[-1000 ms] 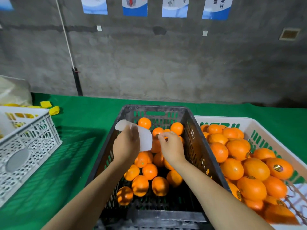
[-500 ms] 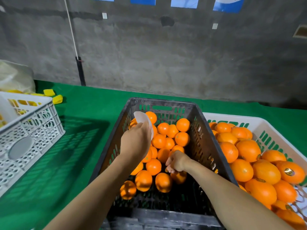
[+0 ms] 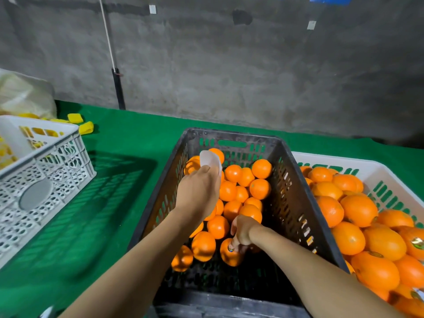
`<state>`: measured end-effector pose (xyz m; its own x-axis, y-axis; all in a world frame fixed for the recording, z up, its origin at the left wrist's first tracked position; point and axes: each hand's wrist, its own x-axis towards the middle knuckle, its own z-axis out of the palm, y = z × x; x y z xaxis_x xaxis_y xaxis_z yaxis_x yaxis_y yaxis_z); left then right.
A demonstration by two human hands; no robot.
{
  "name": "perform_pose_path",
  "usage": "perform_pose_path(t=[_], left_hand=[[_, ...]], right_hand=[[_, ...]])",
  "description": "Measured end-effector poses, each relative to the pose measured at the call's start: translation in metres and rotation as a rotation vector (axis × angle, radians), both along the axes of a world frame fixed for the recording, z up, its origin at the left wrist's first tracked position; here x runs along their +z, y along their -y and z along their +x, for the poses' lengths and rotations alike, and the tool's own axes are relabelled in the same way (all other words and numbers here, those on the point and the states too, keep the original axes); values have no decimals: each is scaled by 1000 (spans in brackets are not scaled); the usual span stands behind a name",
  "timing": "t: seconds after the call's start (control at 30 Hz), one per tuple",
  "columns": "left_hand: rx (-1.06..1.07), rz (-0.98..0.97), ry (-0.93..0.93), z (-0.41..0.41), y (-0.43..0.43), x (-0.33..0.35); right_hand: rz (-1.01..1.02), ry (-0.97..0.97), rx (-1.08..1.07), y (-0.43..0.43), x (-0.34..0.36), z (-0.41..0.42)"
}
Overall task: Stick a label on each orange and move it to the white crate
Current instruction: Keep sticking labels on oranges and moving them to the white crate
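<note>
The person's left hand (image 3: 197, 191) is up over the black crate (image 3: 231, 134), and its fingers pinch a white label sheet (image 3: 210, 160). The right hand (image 3: 243, 232) is low down in the black crate, with bent fingers on top of one orange (image 3: 229, 257) near the front. A small shiny label (image 3: 230, 249) sits on that orange, right at the fingertips. From here I cannot tell if the hand grips the orange or only pushes on the label.

I think the step is sticking the label down. To do it well, the fingertip should press flat on the middle of the label and then rub out to the edges, so that no corner lifts. The orange sits among other round ones, so it could roll. A gentle push straight down would be best.

After that the orange needs a good hold all around before it goes up and over the dark wall to the white crate (image 3: 367, 164) on the right, which already has many oranges in it. Both crates stand side by side on the green counter (image 3: 137, 138).
</note>
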<state>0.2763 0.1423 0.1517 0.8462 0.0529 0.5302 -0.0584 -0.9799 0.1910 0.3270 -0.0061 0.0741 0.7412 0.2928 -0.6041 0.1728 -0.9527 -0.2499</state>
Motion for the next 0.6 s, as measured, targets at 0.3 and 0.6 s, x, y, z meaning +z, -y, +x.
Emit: perform_pose_path(t=[0.3,0.6], left_hand=[[-1,32,-59,1,1,-3],[6,11,-81,2,1,-5]], right_hand=[[-115,3,-37,4,-1,1],[-257,-132,297,-5,-10,-9]])
